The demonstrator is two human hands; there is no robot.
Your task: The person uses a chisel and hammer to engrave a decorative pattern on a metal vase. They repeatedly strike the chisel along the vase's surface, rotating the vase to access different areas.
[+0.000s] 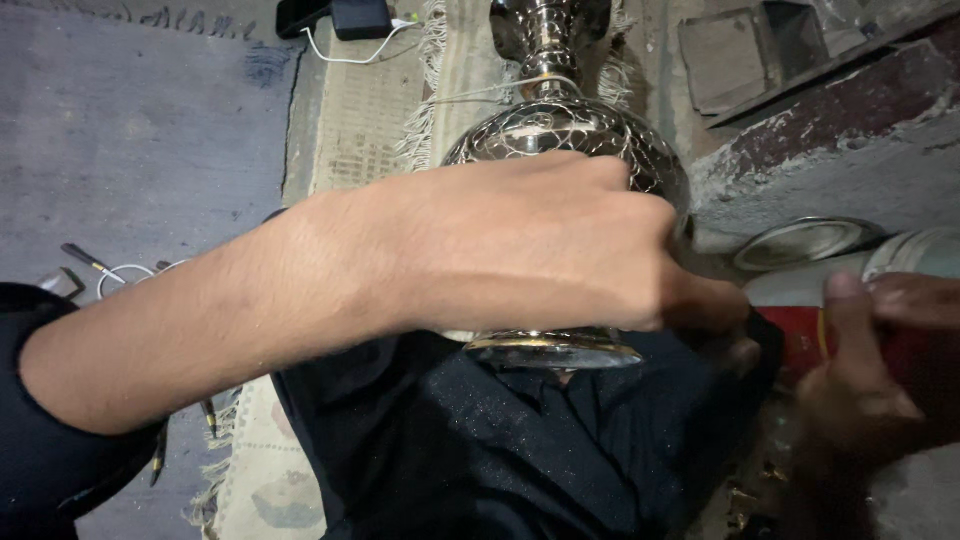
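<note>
Engraved silver vase (560,130) lying across lap; red can (880,340) beside.

Red cylindrical can (850,345) w/ silver top at right edge, gripped by right hand (870,390).

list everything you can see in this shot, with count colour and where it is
metal vase: 1, shiny silver with engraved pattern, centre, lying across the lap
red can: 1, red with a silver top, right edge
round metal lid: 1, silver, on the floor right of the vase
fringed mat: 1, beige, under the vase
black charger with white cable: 1, top left of centre
hand tools: a few, dark, on the floor at left; kind hard to tell
stone step: 1, grey and reddish, upper right
black trousers: 1, lower centre
left hand: 1, laid over the vase body
right hand: 1, gripping the red can
</note>
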